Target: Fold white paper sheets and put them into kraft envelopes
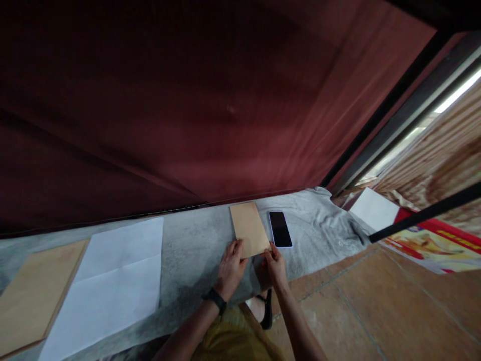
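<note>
A flat, rectangular piece of brown paper (250, 228) lies on the grey cloth in front of me, its long side pointing away. Whether it is an envelope or a folded sheet I cannot tell. My left hand (231, 265), with a dark band on its wrist, pinches its near left corner. At the near right corner, the fingers of my right hand (275, 263) are closed on the same paper. Just right of the paper, a phone (280, 229) with a dark screen and a pale edge rests on the cloth.
Creased white paper (116, 276) and a stack of larger brown paper (37, 296) lie to the left on the grey cloth (195, 240). Dark red fabric (210, 125) hangs behind. A printed carton (432, 240) and a dark bar (424, 213) are at right, above the tiled floor (345, 306).
</note>
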`<state>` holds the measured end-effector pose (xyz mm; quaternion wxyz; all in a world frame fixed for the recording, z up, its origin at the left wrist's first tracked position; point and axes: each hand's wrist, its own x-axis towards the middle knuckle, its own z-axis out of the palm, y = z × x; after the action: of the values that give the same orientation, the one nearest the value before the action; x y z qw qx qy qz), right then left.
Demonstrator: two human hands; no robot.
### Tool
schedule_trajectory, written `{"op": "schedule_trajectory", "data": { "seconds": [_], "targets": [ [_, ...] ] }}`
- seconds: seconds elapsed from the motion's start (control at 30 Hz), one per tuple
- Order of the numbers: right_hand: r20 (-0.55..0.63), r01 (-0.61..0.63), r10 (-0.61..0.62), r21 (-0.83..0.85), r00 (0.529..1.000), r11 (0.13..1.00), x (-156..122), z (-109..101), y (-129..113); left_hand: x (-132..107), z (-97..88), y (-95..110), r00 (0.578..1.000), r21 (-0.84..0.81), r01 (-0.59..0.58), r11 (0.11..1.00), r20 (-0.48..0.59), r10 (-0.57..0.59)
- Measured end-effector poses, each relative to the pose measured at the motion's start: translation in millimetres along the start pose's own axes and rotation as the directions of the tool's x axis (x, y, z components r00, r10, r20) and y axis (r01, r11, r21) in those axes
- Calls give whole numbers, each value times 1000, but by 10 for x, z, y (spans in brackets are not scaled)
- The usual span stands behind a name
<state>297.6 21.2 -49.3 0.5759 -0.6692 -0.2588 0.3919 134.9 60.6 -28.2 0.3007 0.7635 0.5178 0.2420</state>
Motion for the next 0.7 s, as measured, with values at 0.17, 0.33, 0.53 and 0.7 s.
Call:
{"op": "schedule_trajectory", "data": {
  "seconds": [0.17, 0.33, 0.53, 0.7],
  "targets": [
    [14, -6, 6, -23, 1000, 1000, 14, -3, 36, 46, -91, 62, 996, 156, 15, 988, 80, -28],
    [17, -14, 15, -62, 1000, 998, 36, -21, 89, 44, -156, 142, 993, 251, 9, 968, 110, -38],
    [28, 9, -6, -124, 1000, 992, 49, -58, 78, 19, -157, 215, 992, 352, -18, 936, 124, -28],
    [43, 50, -44, -163, 998, 985, 59, -74, 84, 24, -167, 229, 990, 395, -34, 918, 142, -24]
  ]
}}
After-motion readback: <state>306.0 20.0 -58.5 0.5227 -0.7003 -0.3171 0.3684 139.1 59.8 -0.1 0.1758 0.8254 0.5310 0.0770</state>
